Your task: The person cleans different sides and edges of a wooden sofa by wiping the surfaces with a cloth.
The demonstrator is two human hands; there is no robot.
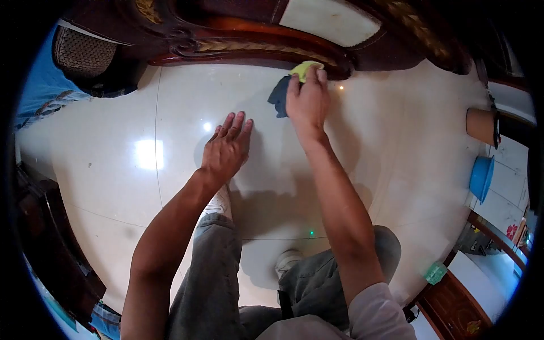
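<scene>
My right hand is closed on a cleaning cloth, dark grey-blue with a yellow-green part showing past the fingertips. The cloth is at the lower edge of a dark red carved wooden furniture piece with gold trim. Fingers stretched forward, my left hand holds nothing. It is over the glossy cream tiled floor, and whether it touches the tiles I cannot tell. My palms are hidden from above.
Blue fabric and a woven brown panel are at the upper left. On the right are a brown container, a blue basin and a green translucent item. Dark furniture lines the left.
</scene>
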